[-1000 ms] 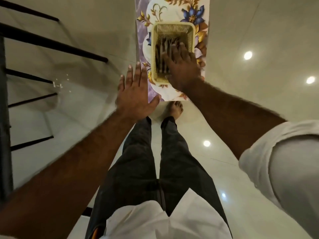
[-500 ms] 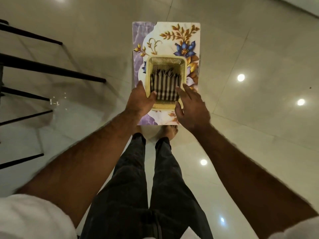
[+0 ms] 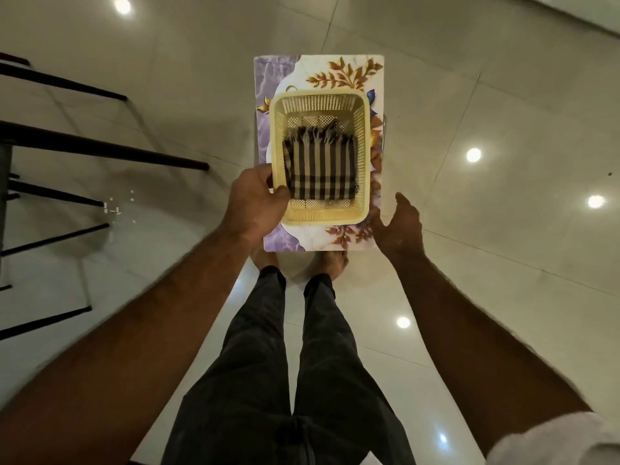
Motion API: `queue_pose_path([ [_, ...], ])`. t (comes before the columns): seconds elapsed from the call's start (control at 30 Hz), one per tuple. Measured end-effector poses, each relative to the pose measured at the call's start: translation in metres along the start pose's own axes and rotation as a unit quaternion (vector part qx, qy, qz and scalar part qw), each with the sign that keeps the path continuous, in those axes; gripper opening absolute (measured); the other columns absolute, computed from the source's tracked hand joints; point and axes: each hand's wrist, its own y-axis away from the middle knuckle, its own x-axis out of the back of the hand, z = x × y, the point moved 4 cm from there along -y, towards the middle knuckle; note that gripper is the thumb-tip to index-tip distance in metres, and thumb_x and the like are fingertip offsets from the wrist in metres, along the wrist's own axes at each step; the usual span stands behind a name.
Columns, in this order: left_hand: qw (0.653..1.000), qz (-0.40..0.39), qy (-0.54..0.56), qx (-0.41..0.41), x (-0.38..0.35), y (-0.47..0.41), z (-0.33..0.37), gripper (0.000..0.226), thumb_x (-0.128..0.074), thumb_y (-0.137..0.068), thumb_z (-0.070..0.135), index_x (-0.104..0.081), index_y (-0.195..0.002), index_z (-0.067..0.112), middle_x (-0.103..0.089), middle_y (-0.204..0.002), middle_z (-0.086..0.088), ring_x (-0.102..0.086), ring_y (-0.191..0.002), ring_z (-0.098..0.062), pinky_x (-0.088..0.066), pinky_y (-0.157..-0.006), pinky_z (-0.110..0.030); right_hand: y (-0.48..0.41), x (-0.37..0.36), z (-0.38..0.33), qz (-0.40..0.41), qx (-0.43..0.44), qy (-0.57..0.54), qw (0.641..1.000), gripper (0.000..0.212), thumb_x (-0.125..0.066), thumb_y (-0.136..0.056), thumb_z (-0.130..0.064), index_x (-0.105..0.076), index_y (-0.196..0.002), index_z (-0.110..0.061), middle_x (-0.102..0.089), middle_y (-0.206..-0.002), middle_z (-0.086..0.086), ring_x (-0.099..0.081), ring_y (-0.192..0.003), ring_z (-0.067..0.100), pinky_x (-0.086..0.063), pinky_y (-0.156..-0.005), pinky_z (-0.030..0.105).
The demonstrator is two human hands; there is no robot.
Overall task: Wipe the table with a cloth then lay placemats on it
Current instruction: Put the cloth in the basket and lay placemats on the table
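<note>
A small flowery table (image 3: 335, 67) stands on shiny floor tiles (image 3: 503, 95). The striped cloth (image 3: 318, 169) lies in a yellow basket (image 3: 364, 156) on it. The left hand (image 3: 255, 203) grips the basket's near left corner. The right hand (image 3: 401, 226) is open at the table's near right edge.

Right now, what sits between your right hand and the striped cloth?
In the head view, only the wall of the cream perforated plastic basket stands between the open right hand and the folded brown-striped fringed cloth.

— The striped cloth (image 3: 320, 172)?
— Folded flat inside the basket (image 3: 365, 156), dark and tan stripes, fringe at the far end.
— The table (image 3: 335, 67)?
— Small, floral-topped, directly beneath the basket.
</note>
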Motion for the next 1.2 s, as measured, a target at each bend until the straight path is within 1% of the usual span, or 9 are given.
queue_pose_path([
  [0.13, 0.999, 0.021, 0.019, -0.03, 0.033, 0.03, 0.015, 0.03, -0.07, -0.103, 0.014, -0.079, -0.131, 0.022, -0.074, -0.109, 0.022, -0.072, -0.104, 0.001, -0.062, -0.087, -0.026, -0.006, -0.012, 0.011, -0.09, -0.093, -0.09, 0.988, 0.096, -0.082, -0.101, -0.044, -0.029, -0.17, -0.004, -0.045, -0.171, 0.021, -0.049, -0.154, 0.042, -0.047, -0.115, 0.044],
  [0.27, 0.999, 0.024, 0.035, -0.021, 0.048, 0.046, 0.006, 0.031, -0.071, -0.104, 0.014, -0.078, -0.131, 0.027, -0.072, -0.111, 0.022, -0.07, -0.105, 0.001, -0.058, -0.076, -0.02, -0.009, -0.021, 0.019, -0.113, -0.144, -0.193, 0.964, 0.09, -0.087, -0.098, -0.035, -0.04, -0.167, -0.001, -0.048, -0.168, 0.021, -0.055, -0.148, 0.039, -0.052, -0.119, 0.048],
  [0.37, 0.998, 0.021, 0.051, -0.021, 0.051, 0.055, -0.002, 0.031, -0.07, -0.105, 0.011, -0.077, -0.125, 0.033, -0.073, -0.111, 0.023, -0.073, -0.106, -0.002, -0.062, -0.074, -0.018, -0.009, -0.024, 0.025, -0.084, -0.169, -0.263, 0.946, 0.042, -0.092, -0.093, -0.02, -0.074, -0.12, 0.007, -0.074, -0.123, 0.027, -0.074, -0.102, 0.034, -0.061, -0.078, 0.039],
  [0.43, 0.997, 0.021, 0.069, -0.013, 0.051, 0.059, -0.008, 0.037, -0.07, -0.105, 0.008, -0.074, -0.116, 0.043, -0.075, -0.109, 0.025, -0.075, -0.105, -0.001, -0.064, -0.077, -0.021, -0.005, -0.025, 0.028, -0.088, -0.175, -0.317, 0.928, 0.025, -0.091, -0.094, -0.015, -0.072, -0.097, 0.002, -0.074, -0.102, 0.024, -0.072, -0.086, 0.031, -0.055, -0.067, 0.035],
  [0.6, 0.996, 0.022, 0.083, 0.002, 0.052, 0.063, -0.021, 0.035, -0.07, -0.106, 0.01, -0.077, -0.116, 0.042, -0.079, -0.109, 0.024, -0.077, -0.103, -0.002, -0.069, -0.083, -0.03, 0.005, -0.023, 0.026, -0.145, -0.136, -0.396, 0.897, 0.022, -0.076, -0.105, -0.009, -0.071, -0.126, -0.008, -0.079, -0.12, 0.023, -0.078, -0.097, 0.032, -0.061, -0.083, 0.042],
  [0.67, 0.996, 0.022, 0.089, 0.006, 0.054, 0.06, -0.028, 0.031, -0.071, -0.106, 0.009, -0.078, -0.129, 0.029, -0.079, -0.121, 0.01, -0.077, -0.112, -0.011, -0.069, -0.09, -0.042, 0.006, -0.017, 0.031, -0.12, -0.108, -0.4, 0.902, 0.025, -0.073, -0.106, -0.004, -0.072, -0.132, -0.004, -0.08, -0.121, 0.025, -0.078, -0.101, 0.036, -0.062, -0.087, 0.048],
  [0.93, 0.991, 0.036, 0.12, 0.053, 0.085, 0.04, -0.057, 0.031, -0.074, -0.104, 0.015, -0.078, -0.119, 0.041, -0.08, -0.125, 0.006, -0.076, -0.118, -0.024, -0.065, -0.098, -0.06, 0.04, 0.059, 0.061, 0.026, -0.075, -0.369, 0.926, 0.032, -0.059, -0.106, 0.007, -0.078, -0.123, -0.011, -0.082, -0.115, 0.017, -0.076, -0.1, 0.034, -0.061, -0.092, 0.067],
  [1.03, 0.987, 0.066, 0.13, 0.07, 0.102, 0.033, -0.066, 0.03, -0.073, -0.1, 0.019, -0.079, -0.122, 0.039, -0.08, -0.125, 0.003, -0.077, -0.116, -0.026, -0.064, -0.098, -0.061, 0.062, 0.098, 0.075, 0.058, -0.057, -0.402, 0.912, 0.031, -0.061, -0.106, 0.009, -0.077, -0.116, -0.015, -0.079, -0.118, 0.028, -0.073, -0.098, 0.033, -0.058, -0.092, 0.058],
  [1.2, 0.981, 0.111, 0.131, 0.093, 0.102, 0.018, -0.068, 0.038, -0.071, -0.098, 0.006, -0.077, -0.134, 0.017, -0.08, -0.11, 0.005, -0.078, -0.103, -0.023, -0.066, -0.096, -0.059, 0.107, 0.162, 0.076, 0.082, -0.044, -0.474, 0.876, 0.035, -0.062, -0.108, 0.006, -0.081, -0.114, -0.023, -0.085, -0.112, 0.01, -0.081, -0.1, 0.026, -0.069, -0.088, 0.044],
])
